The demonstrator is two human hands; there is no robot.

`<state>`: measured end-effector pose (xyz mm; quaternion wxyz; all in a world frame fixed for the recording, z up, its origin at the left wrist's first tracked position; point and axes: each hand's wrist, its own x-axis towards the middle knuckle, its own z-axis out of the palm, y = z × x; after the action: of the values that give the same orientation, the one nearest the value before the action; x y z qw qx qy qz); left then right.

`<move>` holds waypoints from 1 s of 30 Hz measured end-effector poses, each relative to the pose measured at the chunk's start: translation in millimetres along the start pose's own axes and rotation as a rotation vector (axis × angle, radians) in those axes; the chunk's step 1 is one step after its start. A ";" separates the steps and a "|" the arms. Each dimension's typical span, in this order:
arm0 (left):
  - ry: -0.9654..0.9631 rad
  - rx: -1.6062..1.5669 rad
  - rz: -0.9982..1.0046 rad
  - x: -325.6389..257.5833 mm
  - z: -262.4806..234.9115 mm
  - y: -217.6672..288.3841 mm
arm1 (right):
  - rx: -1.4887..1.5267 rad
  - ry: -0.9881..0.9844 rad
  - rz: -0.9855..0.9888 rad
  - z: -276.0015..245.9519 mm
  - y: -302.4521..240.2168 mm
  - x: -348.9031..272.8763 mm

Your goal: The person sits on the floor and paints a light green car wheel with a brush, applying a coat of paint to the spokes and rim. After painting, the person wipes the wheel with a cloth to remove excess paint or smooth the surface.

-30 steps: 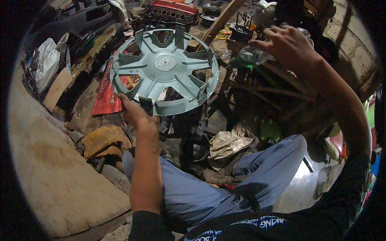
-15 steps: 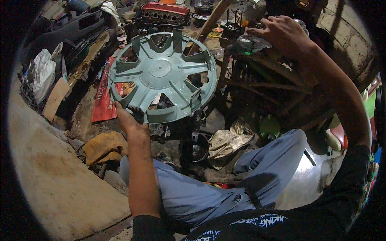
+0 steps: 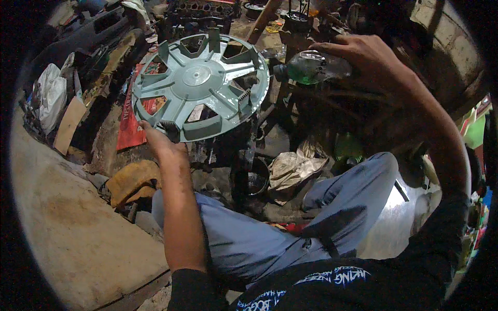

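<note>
We held one pale grey-green wheel cover (image 3: 195, 75) tilted in the air, our left grip (image 3: 165, 144) closed on its near-left rim. To the right of the wheel cover, our right grip (image 3: 374, 56) was wrapped around one clear, green-tinted bottle (image 3: 313, 68), held sideways with its one dark cap (image 3: 280, 72) toward the cover, near but apart. We saw one red sheet (image 3: 128, 127) behind the cover's left edge, one yellow-brown bundle (image 3: 133, 179) below it at left, one crumpled pale bundle (image 3: 295, 168) below it at right, and one engine block (image 3: 197, 14) beyond it

one wheel cover (image 3: 197, 76), one bottle (image 3: 311, 67)
</note>
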<state>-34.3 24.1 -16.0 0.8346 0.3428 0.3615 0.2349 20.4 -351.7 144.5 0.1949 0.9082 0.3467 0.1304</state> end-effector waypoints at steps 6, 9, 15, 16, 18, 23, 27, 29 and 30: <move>-0.167 -0.036 0.192 11.8 -11.7 -3.7 | 0.754 0.260 0.123 103.8 -9.1 -23.2; -0.219 -0.034 0.218 15.2 -18.2 -14.2 | 1.170 0.434 0.408 201.1 -14.3 -38.0; -0.153 0.057 0.226 -6.1 -9.3 -17.3 | 1.546 0.675 0.847 365.2 -94.0 -45.2; -0.265 0.093 0.261 -8.4 -8.3 -29.6 | 1.263 0.789 0.870 420.8 -94.0 -65.5; -0.368 0.123 0.349 -11.3 -27.7 -24.6 | 1.589 0.578 0.745 433.1 -128.7 -44.9; -0.329 0.123 0.253 -25.4 3.7 -31.3 | 1.518 0.501 0.947 505.4 -165.5 -50.2; -0.061 0.126 0.166 -9.7 22.9 -20.5 | 1.687 0.305 0.899 515.7 -202.9 -22.2; -0.128 0.102 0.104 -6.9 39.2 -37.2 | 1.604 0.201 0.958 576.4 -189.9 -66.0; -0.133 0.094 0.094 -8.0 41.8 -40.5 | 1.580 0.133 0.968 589.4 -192.6 -78.8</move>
<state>-1.5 -24.4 -21.5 0.8279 0.4129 0.2994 0.2335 70.9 -429.0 -473.6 -0.5762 0.8138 -0.0716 -0.0246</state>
